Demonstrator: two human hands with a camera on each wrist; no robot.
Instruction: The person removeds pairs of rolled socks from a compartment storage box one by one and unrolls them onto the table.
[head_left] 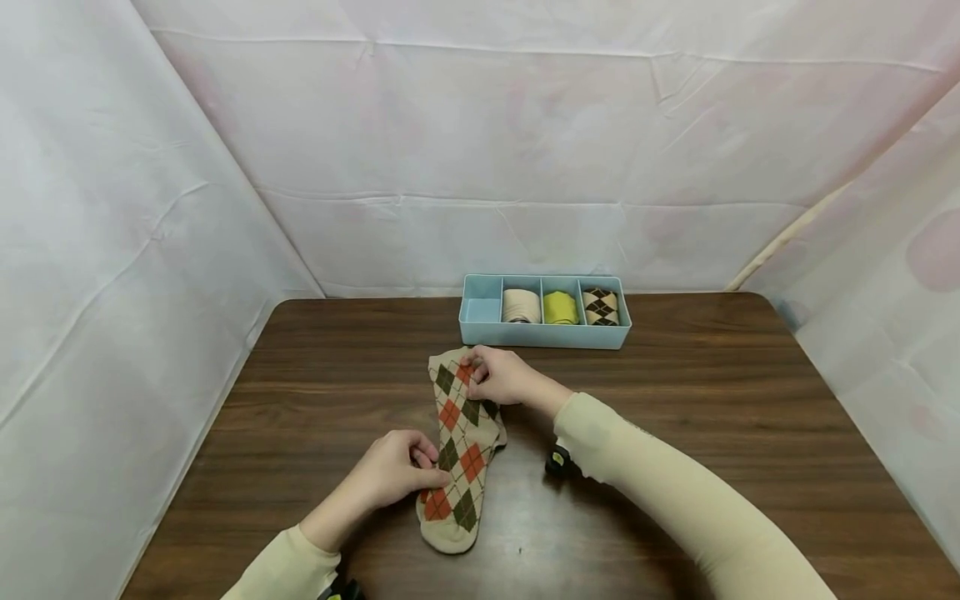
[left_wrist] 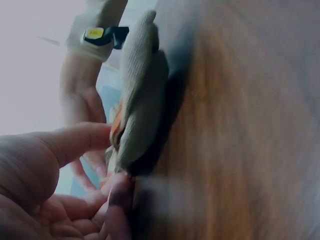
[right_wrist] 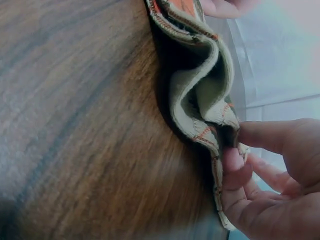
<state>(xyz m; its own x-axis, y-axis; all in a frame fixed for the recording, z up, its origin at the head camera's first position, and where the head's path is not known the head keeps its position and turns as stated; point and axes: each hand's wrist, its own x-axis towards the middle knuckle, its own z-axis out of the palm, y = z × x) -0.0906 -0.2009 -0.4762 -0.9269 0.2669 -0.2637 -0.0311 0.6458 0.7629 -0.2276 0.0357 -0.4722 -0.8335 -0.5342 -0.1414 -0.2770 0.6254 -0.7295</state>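
Observation:
A pair of beige argyle socks [head_left: 465, 425] with orange and dark green diamonds lies one upon the other, toes toward me. My left hand [head_left: 401, 468] pinches their left edge near the toes, thumb on top. At the upper end, my right hand [head_left: 506, 375] pinches the right side between thumb and fingers. The left wrist view shows the rounded beige end of the sock fabric [left_wrist: 142, 95] beside the left thumb. Wavy, lifted layers of sock [right_wrist: 200, 95] show in the right wrist view, with the right hand's thumb and fingers [right_wrist: 235, 175] around one edge.
A light blue divided box [head_left: 543, 335] stands at the table's back edge. Three of its compartments hold a rolled cream sock bundle [head_left: 521, 306], a yellow-green one [head_left: 560, 307] and a brown-and-beige argyle one [head_left: 601, 307]; the leftmost is bare. White curtains [head_left: 450, 167] surround the brown wooden table [head_left: 315, 383].

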